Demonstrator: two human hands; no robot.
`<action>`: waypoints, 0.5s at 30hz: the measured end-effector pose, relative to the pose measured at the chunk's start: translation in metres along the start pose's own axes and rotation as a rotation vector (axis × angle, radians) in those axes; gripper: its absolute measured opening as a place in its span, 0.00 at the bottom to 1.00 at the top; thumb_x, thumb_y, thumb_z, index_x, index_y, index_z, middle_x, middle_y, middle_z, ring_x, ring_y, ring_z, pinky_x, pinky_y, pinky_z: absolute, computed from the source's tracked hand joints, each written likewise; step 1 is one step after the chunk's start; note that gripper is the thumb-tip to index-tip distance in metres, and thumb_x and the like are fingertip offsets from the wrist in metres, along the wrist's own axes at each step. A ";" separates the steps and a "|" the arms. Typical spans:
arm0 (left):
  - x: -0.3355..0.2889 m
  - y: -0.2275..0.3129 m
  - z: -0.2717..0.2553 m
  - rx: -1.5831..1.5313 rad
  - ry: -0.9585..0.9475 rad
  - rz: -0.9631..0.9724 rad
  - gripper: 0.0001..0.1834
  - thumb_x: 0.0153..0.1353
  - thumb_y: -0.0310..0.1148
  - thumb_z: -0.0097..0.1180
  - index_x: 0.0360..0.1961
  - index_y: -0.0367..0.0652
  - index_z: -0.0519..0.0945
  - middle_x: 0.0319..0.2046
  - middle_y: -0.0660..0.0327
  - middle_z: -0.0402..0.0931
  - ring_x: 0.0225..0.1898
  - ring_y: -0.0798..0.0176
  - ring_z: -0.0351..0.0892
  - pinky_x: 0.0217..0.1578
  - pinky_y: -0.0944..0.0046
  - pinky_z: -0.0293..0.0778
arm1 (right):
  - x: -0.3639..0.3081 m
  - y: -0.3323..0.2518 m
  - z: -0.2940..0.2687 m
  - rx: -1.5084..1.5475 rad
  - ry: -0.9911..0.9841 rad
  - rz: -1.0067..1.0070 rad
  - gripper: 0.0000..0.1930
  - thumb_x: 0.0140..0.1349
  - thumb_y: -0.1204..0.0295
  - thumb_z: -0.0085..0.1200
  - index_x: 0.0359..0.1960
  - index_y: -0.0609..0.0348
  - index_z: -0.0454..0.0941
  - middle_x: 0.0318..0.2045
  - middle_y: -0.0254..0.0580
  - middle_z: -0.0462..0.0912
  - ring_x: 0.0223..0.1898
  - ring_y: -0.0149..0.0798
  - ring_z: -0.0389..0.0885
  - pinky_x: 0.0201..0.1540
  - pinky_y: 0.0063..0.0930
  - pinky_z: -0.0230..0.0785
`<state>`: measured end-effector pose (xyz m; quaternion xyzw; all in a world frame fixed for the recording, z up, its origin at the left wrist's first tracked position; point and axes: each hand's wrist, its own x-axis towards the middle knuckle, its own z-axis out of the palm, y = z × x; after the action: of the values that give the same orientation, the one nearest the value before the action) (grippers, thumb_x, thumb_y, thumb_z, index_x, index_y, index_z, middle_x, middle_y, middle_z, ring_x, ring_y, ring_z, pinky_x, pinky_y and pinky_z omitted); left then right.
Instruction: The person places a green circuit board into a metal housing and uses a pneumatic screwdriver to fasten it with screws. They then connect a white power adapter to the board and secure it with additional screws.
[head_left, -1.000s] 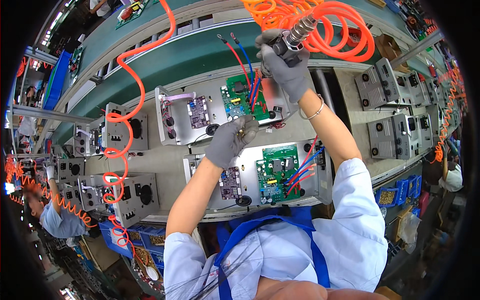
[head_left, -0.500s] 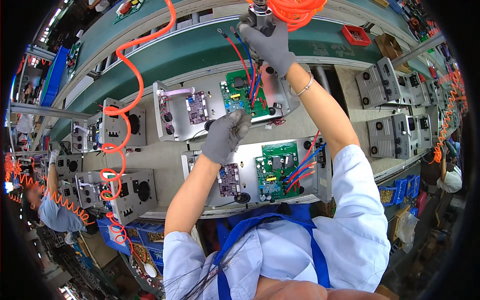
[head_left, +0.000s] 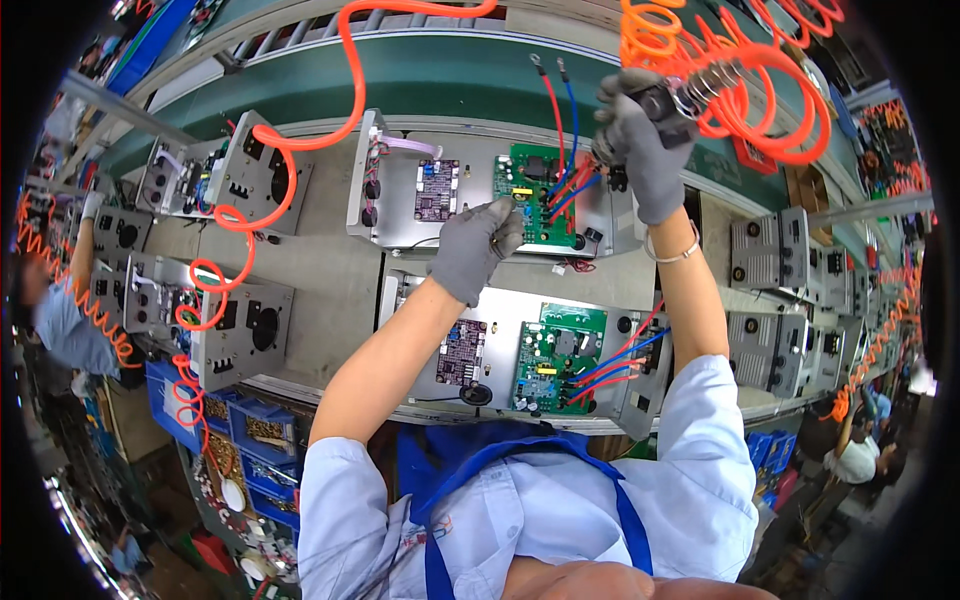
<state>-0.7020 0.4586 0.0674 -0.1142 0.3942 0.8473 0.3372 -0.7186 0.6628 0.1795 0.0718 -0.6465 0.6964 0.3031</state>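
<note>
Right hand (head_left: 648, 158) grips the tool (head_left: 668, 110); left hand (head_left: 472, 247) is curled, contents unclear from here. The green board (head_left: 533, 184) lies between them. Keep the tool clear of the wires (head_left: 574, 192) beside the right hand.

Grey fabric gloves (head_left: 655, 182) cover the left hand (head_left: 473, 248) and the right hand (head_left: 648, 155), ending at the wrists. Through my remote view I observe a thin, rounded, silver-coloured bracelet (head_left: 680, 257) on the right wrist. The shirt (head_left: 560, 520) is pale blue, with loose short sleeves (head_left: 342, 490) ending near the elbows. Over it I note a deep blue apron (head_left: 462, 455) with narrow shoulder straps (head_left: 636, 530); a small reddish marking (head_left: 443, 525) appears at the left chest.
</note>
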 end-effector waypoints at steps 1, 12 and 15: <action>0.002 -0.001 -0.003 -0.010 0.013 -0.001 0.14 0.60 0.34 0.57 0.38 0.32 0.75 0.27 0.60 0.75 0.24 0.70 0.74 0.22 0.76 0.75 | -0.001 0.000 -0.002 -0.023 0.007 0.000 0.11 0.57 0.80 0.51 0.42 0.66 0.75 0.34 0.45 0.80 0.28 0.27 0.77 0.34 0.24 0.75; 0.002 0.005 0.000 -0.122 -0.049 -0.012 0.12 0.64 0.37 0.53 0.35 0.37 0.72 0.24 0.65 0.66 0.24 0.72 0.66 0.22 0.76 0.67 | -0.011 0.012 0.006 0.057 0.048 0.112 0.13 0.58 0.78 0.48 0.45 0.65 0.71 0.38 0.47 0.79 0.36 0.36 0.80 0.38 0.28 0.75; 0.002 0.004 0.002 -0.109 -0.030 -0.008 0.12 0.64 0.37 0.52 0.36 0.36 0.72 0.24 0.65 0.66 0.24 0.72 0.65 0.22 0.77 0.66 | -0.015 0.017 0.006 0.001 0.021 0.140 0.13 0.58 0.77 0.48 0.45 0.65 0.71 0.38 0.47 0.79 0.38 0.35 0.79 0.39 0.28 0.75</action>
<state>-0.7061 0.4591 0.0704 -0.1211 0.3421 0.8678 0.3395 -0.7173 0.6525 0.1585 0.0191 -0.6464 0.7169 0.2604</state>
